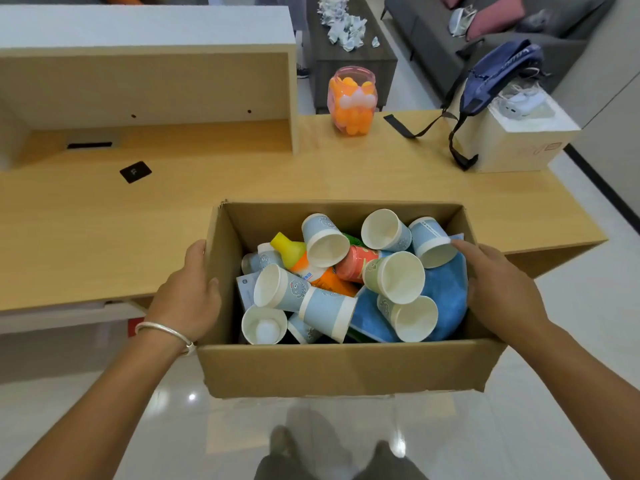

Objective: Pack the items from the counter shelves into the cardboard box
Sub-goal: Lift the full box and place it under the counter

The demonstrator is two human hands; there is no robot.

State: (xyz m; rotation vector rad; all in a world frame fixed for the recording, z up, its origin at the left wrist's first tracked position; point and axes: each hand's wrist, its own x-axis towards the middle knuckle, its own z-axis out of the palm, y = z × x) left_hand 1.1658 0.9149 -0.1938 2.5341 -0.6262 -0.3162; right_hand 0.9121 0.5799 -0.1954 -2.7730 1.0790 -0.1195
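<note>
An open cardboard box [339,370] hangs over the floor at the counter's near edge, held from both sides. My left hand [188,296] grips its left wall, thumb on the rim. My right hand [498,289] clasps the right wall, fingers over the rim beside a paper cup [429,237]. Inside lie several blue and white paper cups [325,237], a yellow-capped orange bottle [301,263], a pink can [353,263] and a blue cloth [445,303].
The wooden counter [104,230] carries a black card [135,171], a clear jar of orange balls [352,100], and a pale box [516,136] with a blue bag [498,71] on it. The counter shelf [149,98] stands at back left. My feet show on glossy floor.
</note>
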